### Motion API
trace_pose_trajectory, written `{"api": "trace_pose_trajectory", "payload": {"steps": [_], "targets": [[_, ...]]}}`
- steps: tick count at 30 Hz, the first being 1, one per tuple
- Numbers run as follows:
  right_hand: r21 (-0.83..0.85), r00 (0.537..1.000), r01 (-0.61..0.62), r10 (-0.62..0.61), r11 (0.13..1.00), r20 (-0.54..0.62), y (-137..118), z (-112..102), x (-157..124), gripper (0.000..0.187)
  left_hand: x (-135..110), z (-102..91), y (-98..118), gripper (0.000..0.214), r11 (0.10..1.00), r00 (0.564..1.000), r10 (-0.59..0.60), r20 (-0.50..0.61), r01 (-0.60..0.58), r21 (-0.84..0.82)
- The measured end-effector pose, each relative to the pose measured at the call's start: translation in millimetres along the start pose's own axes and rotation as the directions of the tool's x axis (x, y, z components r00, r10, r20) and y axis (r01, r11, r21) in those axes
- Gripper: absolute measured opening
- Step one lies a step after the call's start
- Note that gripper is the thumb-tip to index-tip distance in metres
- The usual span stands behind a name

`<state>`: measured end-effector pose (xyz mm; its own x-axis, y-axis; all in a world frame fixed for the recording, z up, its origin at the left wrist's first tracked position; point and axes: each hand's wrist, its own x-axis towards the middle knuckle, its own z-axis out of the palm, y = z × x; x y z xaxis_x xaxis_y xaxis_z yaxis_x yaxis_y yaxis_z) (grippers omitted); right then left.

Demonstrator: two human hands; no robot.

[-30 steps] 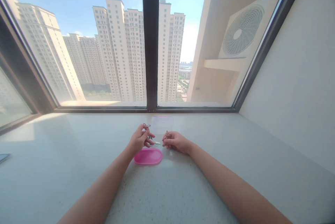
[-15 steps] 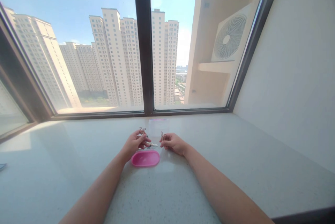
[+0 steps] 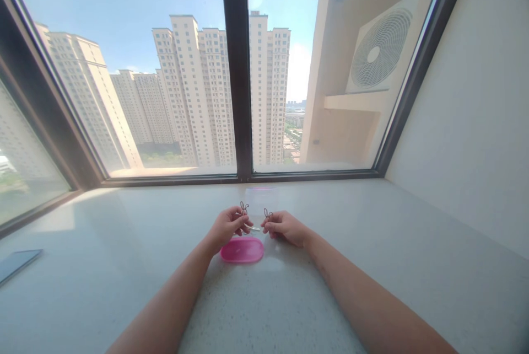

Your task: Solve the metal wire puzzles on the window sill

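My left hand [image 3: 231, 224] is closed in a pinch around a thin brown bow-shaped loop [image 3: 244, 208]. A slim, shiny silver piece [image 3: 253, 228] sticks out from its fingertips toward the right. Close by on the right, my right hand [image 3: 285, 226] pinches a second brown bow-shaped loop [image 3: 267, 214], held upright. The fingers hide the lower part of both loops. Just below my left hand lies a shallow pink oval dish [image 3: 242, 251]; small details around its far rim are too fine to make out.
Behind my hands a clear bag with a pink strip [image 3: 262, 191] lies on the pale speckled sill [image 3: 264, 310]. A flat grey rectangular object [image 3: 19, 266] rests at the far left. Dark window frames [image 3: 243, 176] edge the sill, and a white wall [image 3: 467, 122] rises at right.
My view has turned slightly left, so everything sits further right and more of the flat grey object shows. Both hands keep their pinch, with the silver piece tilted a little differently.
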<state>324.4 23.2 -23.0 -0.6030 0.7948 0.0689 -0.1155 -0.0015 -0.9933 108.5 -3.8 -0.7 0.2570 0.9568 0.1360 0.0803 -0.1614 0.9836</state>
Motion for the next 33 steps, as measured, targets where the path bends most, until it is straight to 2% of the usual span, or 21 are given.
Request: {"api": "trace_pose_trajectory", "payload": {"steps": [9, 16, 28, 33], "targets": [[-0.163, 1.0, -0.01, 0.01, 0.987, -0.001, -3.5, 3.9, -1.9, 0.03, -0.5, 0.0, 2.3, 0.026, 0.995, 0.999, 0.018, -0.046, -0.014, 0.096], [-0.151, 0.999, -0.015, 0.02, 0.988, 0.031, -5.5, 5.9, -3.2, 0.031, 0.5, -1.1, -6.0, 0.024, 0.998, 1.0, 0.008, 0.016, -0.009, 0.06], [-0.181, 1.0, -0.007, 0.005, 0.983, -0.012, -5.3, 7.8, -2.8, 0.034, -2.2, -1.6, 2.4, 0.022, 0.997, 1.0, -0.016, -0.024, 0.018, 0.075], [-0.173, 1.0, -0.014, 0.01, 0.985, -0.027, -6.0, 9.1, -3.0, 0.037, -3.6, 1.7, 3.9, 0.02, 0.998, 0.998, -0.043, 0.042, 0.042, 0.036]]}}
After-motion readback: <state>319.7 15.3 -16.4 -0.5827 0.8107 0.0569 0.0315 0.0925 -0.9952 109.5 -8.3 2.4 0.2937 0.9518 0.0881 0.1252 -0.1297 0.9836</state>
